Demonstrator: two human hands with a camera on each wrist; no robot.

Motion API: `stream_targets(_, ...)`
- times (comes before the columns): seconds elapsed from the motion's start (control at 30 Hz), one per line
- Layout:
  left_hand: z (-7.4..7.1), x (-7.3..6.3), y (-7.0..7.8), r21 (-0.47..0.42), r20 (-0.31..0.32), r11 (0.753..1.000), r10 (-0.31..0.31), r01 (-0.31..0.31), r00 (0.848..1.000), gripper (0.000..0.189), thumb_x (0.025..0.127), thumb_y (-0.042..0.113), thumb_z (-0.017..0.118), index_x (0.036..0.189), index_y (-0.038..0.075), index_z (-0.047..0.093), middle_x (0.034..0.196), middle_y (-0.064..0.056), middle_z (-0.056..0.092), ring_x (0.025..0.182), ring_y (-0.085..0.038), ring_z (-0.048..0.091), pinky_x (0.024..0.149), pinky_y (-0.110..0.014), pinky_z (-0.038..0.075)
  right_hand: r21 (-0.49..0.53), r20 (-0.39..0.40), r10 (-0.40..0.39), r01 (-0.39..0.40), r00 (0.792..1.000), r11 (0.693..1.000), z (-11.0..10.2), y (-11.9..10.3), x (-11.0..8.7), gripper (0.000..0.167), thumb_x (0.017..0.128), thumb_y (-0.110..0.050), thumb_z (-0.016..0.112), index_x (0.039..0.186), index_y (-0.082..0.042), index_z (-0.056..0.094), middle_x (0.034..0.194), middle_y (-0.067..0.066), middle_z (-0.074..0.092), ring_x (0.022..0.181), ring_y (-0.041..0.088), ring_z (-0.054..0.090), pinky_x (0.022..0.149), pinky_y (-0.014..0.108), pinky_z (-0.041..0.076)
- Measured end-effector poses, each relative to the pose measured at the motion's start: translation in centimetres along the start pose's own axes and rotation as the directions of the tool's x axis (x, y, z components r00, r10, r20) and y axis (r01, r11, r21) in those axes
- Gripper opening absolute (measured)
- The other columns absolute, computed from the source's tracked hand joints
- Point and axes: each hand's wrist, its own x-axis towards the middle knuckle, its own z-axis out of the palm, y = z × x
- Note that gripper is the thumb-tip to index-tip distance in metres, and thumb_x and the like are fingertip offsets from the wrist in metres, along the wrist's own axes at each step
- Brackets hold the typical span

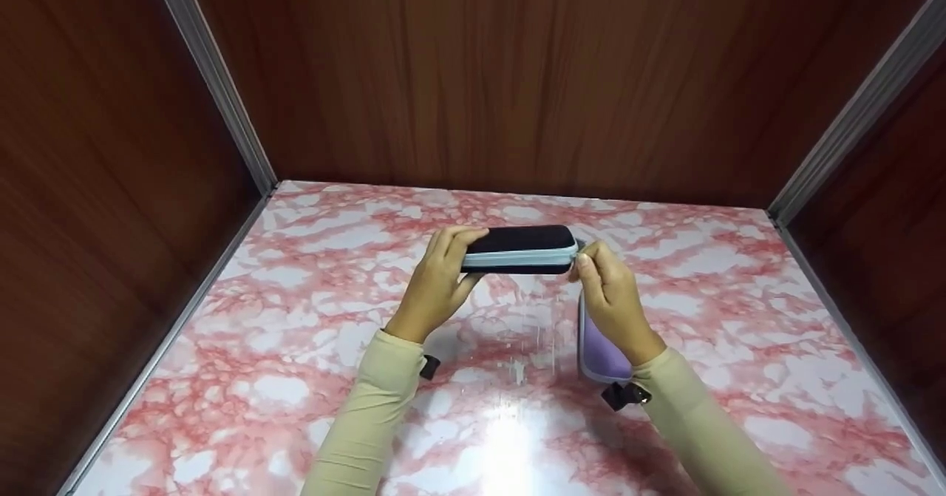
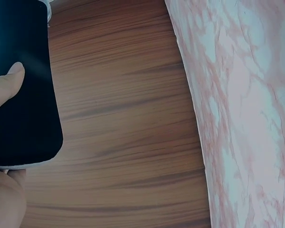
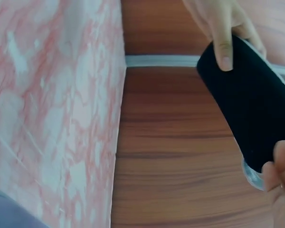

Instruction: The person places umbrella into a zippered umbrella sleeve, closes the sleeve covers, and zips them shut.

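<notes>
A black zippered case (image 1: pixel 521 239) with a pale blue zipper (image 1: pixel 510 259) is held up above the table. My left hand (image 1: pixel 441 282) grips its left end, thumb beneath and fingers over the top; the left wrist view shows the thumb (image 2: pixel 9 85) lying on the black face. At the other end, my right hand (image 1: pixel 610 293) pinches the zipper pull between thumb and curled fingers. A pale band (image 3: pixel 253 176) sticks out at that end in the right wrist view. Under the right hand, a purple case (image 1: pixel 602 348) with a grey edge lies on the table, partly hidden by the wrist.
The table (image 1: pixel 281 318) has a red and white marbled top. Dark wood-grain panels (image 1: pixel 480 75) stand at the back and both sides, with grey metal posts (image 1: pixel 214 75) at the corners. Bright glare falls on the table's front middle.
</notes>
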Motion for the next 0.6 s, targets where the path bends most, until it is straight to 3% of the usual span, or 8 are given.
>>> stream_targets(0.23, 0.1, -0.1, -0.1, -0.014, -0.013, 1.000, 0.003, -0.003, 1.000, 0.056, 0.086, 0.004, 0.077, 0.136, 0.008, 0.052, 0.128, -0.010, 0.052, 0.120, -0.024, 0.050, 0.104, -0.035, 0.042, -0.014, -0.033, -0.047, 0.046, 0.998, 0.999, 0.1, -3.2, 0.8, 0.015, 0.091, 0.021, 0.046, 0.085, 0.009, 0.053, 0.079, 0.018, 0.060, 0.074, 0.028, 0.060, 0.075, 0.018, 0.048)
stream_targets(0.5, 0.1, 0.0, -0.3, -0.038, -0.009, 0.999, 0.005, -0.005, 1.000, 0.055, 0.087, 0.005, 0.076, 0.136, 0.008, 0.052, 0.130, -0.010, 0.052, 0.121, -0.022, 0.049, 0.105, -0.034, 0.041, 0.007, -0.039, 0.024, -0.024, 0.999, 1.000, 0.2, -3.1, 1.1, 0.017, 0.095, 0.017, 0.043, 0.084, 0.009, 0.052, 0.075, 0.016, 0.059, 0.071, 0.022, 0.059, 0.070, 0.020, 0.048)
stream_targets(0.6, 0.1, -0.1, -0.4, -0.056, -0.002, 0.998, -0.008, 0.008, 1.000, 0.054, 0.088, 0.007, 0.076, 0.137, 0.008, 0.052, 0.130, -0.010, 0.052, 0.121, -0.022, 0.049, 0.105, -0.034, 0.041, 0.023, -0.048, 0.008, -0.007, 0.999, 1.000, 0.3, -3.0, 1.2, 0.017, 0.094, 0.017, 0.045, 0.082, 0.008, 0.052, 0.074, 0.016, 0.056, 0.071, 0.022, 0.057, 0.069, 0.020, 0.045)
